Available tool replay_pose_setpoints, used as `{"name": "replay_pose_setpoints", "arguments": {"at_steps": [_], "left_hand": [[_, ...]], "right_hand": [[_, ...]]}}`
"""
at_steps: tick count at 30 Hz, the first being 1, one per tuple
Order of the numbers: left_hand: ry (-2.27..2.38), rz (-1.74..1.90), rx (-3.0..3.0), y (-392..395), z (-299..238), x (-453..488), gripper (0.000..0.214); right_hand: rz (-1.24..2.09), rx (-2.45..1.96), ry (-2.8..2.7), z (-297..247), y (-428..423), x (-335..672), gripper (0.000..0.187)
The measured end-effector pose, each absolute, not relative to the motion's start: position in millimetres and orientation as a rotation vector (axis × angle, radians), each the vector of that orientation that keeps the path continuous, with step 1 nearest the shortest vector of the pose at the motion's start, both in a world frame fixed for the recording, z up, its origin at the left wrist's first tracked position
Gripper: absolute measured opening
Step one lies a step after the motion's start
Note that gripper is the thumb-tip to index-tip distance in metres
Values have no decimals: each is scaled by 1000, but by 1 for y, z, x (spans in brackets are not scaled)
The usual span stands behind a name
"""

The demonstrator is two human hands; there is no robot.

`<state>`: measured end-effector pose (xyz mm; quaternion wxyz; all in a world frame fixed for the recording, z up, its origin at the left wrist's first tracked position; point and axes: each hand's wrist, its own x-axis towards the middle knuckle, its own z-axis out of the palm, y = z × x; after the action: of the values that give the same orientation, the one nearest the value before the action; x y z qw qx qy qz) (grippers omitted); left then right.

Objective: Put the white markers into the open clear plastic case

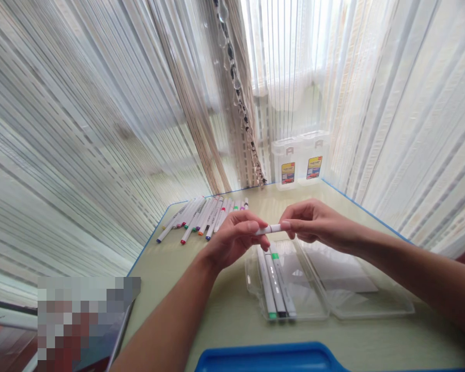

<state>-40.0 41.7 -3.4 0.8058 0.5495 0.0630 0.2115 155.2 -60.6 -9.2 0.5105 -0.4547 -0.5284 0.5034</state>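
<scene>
Both my hands hold one white marker (pixel 270 228) level above the table. My left hand (pixel 234 238) wraps its fingers round the marker's left end. My right hand (pixel 313 221) pinches the right end between thumb and fingers. Just below lies an open clear plastic case (pixel 321 305), its left half holding three white markers (pixel 276 281) side by side. The case's lid half (pixel 356 284) lies flat to the right.
A row of several white markers with coloured caps (pixel 203 214) lies at the table's far left. Two clear boxes with labels (pixel 300 160) stand at the back by the curtains. A blue tray edge (pixel 269 357) shows at the near side.
</scene>
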Motion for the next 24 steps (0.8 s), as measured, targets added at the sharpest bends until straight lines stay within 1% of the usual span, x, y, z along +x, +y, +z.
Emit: {"name": "replay_pose_setpoints", "arguments": {"at_steps": [7, 17, 24], "left_hand": [[69, 403, 1198, 44, -8, -43, 24], [57, 428, 1183, 43, -9, -42, 21], [111, 454, 1148, 41, -4, -39, 14]], "right_hand": [[1222, -1062, -1298, -10, -60, 157, 28], [1205, -1064, -1327, -12, -59, 158, 29], [1199, -1077, -1328, -12, -59, 159, 27]]}}
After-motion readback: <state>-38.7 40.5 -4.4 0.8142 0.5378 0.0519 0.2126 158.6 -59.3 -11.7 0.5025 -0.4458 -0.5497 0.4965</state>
